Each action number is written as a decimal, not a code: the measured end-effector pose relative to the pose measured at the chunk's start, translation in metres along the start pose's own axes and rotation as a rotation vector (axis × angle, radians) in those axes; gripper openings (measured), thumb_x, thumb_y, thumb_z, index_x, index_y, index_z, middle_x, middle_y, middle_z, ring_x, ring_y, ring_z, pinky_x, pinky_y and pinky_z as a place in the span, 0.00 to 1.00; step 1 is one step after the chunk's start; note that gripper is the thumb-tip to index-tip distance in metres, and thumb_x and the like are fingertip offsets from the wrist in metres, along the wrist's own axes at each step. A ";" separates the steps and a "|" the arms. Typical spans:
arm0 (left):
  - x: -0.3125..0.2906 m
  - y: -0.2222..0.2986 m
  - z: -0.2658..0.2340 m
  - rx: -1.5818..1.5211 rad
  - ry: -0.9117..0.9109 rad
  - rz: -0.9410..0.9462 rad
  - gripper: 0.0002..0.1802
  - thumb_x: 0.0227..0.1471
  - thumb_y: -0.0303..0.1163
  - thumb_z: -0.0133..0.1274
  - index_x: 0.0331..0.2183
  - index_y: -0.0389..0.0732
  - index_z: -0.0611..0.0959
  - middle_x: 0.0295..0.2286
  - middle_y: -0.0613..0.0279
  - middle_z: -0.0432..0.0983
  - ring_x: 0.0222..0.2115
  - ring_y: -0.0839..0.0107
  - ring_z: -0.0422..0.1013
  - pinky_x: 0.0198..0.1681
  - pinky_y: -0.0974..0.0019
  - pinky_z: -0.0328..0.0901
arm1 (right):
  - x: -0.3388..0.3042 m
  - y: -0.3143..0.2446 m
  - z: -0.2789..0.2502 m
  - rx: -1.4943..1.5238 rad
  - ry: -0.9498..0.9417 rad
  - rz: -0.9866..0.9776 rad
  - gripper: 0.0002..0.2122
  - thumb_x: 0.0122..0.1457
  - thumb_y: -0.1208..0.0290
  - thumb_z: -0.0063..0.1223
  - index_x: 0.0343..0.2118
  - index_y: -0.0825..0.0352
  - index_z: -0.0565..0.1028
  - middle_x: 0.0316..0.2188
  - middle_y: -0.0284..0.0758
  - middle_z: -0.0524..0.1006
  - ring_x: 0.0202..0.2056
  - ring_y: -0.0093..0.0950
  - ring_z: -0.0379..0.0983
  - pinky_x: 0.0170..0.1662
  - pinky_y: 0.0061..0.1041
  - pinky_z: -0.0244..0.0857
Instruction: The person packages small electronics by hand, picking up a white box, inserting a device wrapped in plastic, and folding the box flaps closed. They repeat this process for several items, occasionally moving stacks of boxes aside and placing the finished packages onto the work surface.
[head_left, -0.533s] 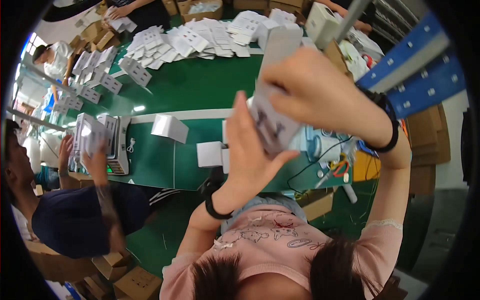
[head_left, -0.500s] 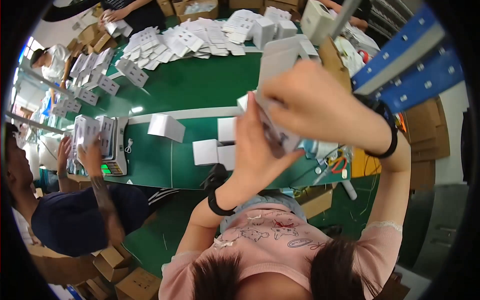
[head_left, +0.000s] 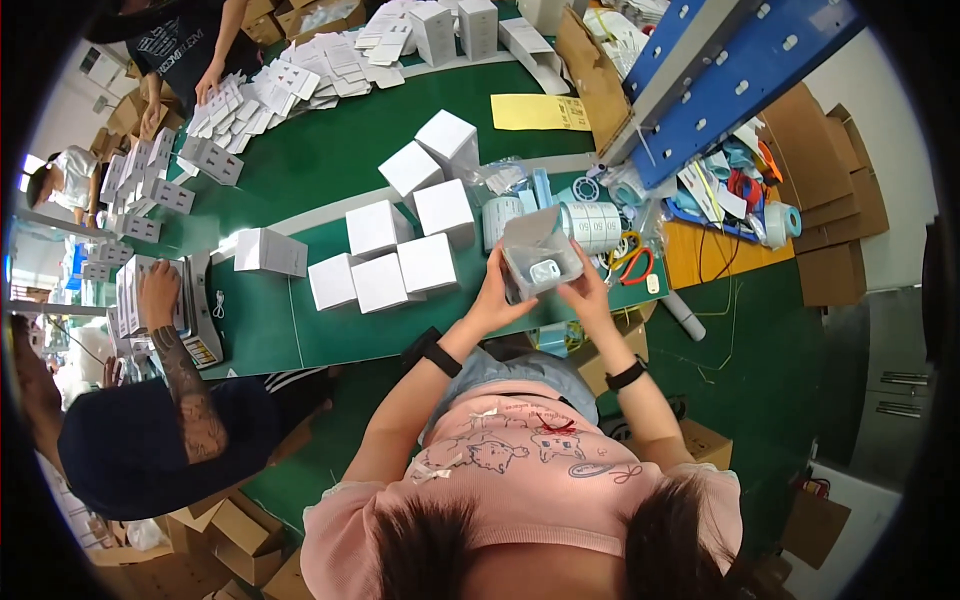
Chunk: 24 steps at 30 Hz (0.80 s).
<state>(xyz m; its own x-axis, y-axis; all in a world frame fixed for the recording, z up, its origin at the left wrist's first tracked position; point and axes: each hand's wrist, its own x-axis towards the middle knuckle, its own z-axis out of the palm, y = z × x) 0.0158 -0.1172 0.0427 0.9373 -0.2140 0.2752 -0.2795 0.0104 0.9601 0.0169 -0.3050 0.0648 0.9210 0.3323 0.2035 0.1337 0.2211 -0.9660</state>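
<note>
Between my two hands I hold an open white carton (head_left: pixel 525 283) near the table's front edge. Its flap stands up on the far side. Inside lies a small white item with a dark rounded marking (head_left: pixel 544 271); its kind is not clear. My left hand (head_left: pixel 492 300) grips the carton's left side, and my right hand (head_left: pixel 588 298) has its fingers against the right side. Just to the left stands a group of several white boxes (head_left: pixel 428 264), set close together. Behind the carton are rolls of white labels (head_left: pixel 592 226).
Scissors with red handles (head_left: pixel 637 265) and yellow-handled ones lie right of my hands. A yellow sheet (head_left: pixel 540 112) rests farther back. Flat white cartons (head_left: pixel 290 85) are heaped at the far side. A co-worker (head_left: pixel 180 400) on the left handles boxes at a scale (head_left: pixel 197 310).
My right hand has come down from above the carton to its right side. The carton now sits lower, its opening facing me. My view has shifted, showing more of the boxes and tools.
</note>
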 end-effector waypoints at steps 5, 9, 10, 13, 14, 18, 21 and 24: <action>-0.006 0.000 0.011 0.222 0.146 0.043 0.50 0.39 0.24 0.59 0.57 0.37 0.44 0.57 0.47 0.42 0.58 0.58 0.45 0.59 0.57 0.44 | -0.005 0.008 0.025 -0.160 0.354 0.213 0.28 0.51 0.78 0.54 0.56 0.68 0.58 0.54 0.38 0.61 0.49 0.27 0.63 0.50 0.25 0.58; 0.002 0.019 0.022 -0.055 0.209 0.002 0.52 0.40 0.22 0.57 0.57 0.38 0.39 0.57 0.49 0.40 0.58 0.58 0.46 0.58 0.58 0.45 | 0.002 0.004 0.042 -0.313 0.481 0.046 0.21 0.51 0.79 0.52 0.50 0.68 0.65 0.49 0.38 0.66 0.44 0.28 0.67 0.45 0.23 0.62; 0.004 0.020 0.025 -0.035 0.256 0.025 0.49 0.41 0.22 0.56 0.57 0.37 0.43 0.58 0.48 0.40 0.58 0.58 0.46 0.58 0.58 0.46 | 0.007 0.001 0.044 -0.272 0.532 0.028 0.19 0.51 0.79 0.52 0.48 0.68 0.67 0.47 0.38 0.67 0.44 0.29 0.68 0.45 0.23 0.62; 0.009 0.026 0.030 0.006 0.349 0.068 0.42 0.43 0.23 0.54 0.57 0.35 0.50 0.58 0.46 0.41 0.57 0.56 0.48 0.58 0.58 0.47 | 0.017 -0.018 0.042 -0.374 0.534 -0.054 0.17 0.50 0.79 0.52 0.45 0.69 0.69 0.45 0.38 0.68 0.44 0.32 0.67 0.45 0.26 0.63; 0.009 0.029 0.030 0.127 0.314 0.077 0.38 0.43 0.23 0.53 0.55 0.35 0.55 0.57 0.44 0.42 0.57 0.53 0.48 0.57 0.57 0.47 | 0.019 -0.026 0.039 -0.518 0.485 -0.119 0.17 0.50 0.79 0.52 0.45 0.69 0.69 0.43 0.39 0.68 0.44 0.34 0.67 0.46 0.28 0.62; 0.013 0.035 0.030 0.344 0.232 0.113 0.26 0.44 0.24 0.52 0.49 0.34 0.68 0.56 0.41 0.44 0.57 0.46 0.48 0.57 0.55 0.48 | 0.026 -0.025 0.027 -0.816 0.308 -0.306 0.19 0.49 0.77 0.52 0.46 0.69 0.68 0.43 0.41 0.68 0.46 0.40 0.64 0.49 0.33 0.60; 0.015 0.035 0.026 0.294 0.216 0.151 0.20 0.46 0.24 0.50 0.44 0.34 0.73 0.56 0.41 0.44 0.57 0.46 0.47 0.57 0.54 0.47 | 0.025 -0.029 0.029 -0.874 0.203 -0.343 0.19 0.49 0.76 0.52 0.47 0.69 0.67 0.45 0.43 0.67 0.49 0.43 0.62 0.51 0.37 0.58; 0.016 0.034 0.014 0.556 0.178 0.127 0.20 0.46 0.23 0.49 0.45 0.35 0.72 0.56 0.40 0.45 0.57 0.47 0.48 0.56 0.53 0.49 | 0.023 -0.033 0.030 -0.839 0.116 -0.298 0.20 0.51 0.74 0.50 0.48 0.69 0.67 0.47 0.44 0.66 0.52 0.45 0.59 0.53 0.39 0.55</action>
<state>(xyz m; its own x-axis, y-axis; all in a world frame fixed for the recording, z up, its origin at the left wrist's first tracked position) 0.0182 -0.1344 0.0792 0.8965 -0.0774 0.4362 -0.4138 -0.4976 0.7623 0.0225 -0.2768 0.1059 0.8305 0.2639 0.4905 0.5545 -0.4748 -0.6834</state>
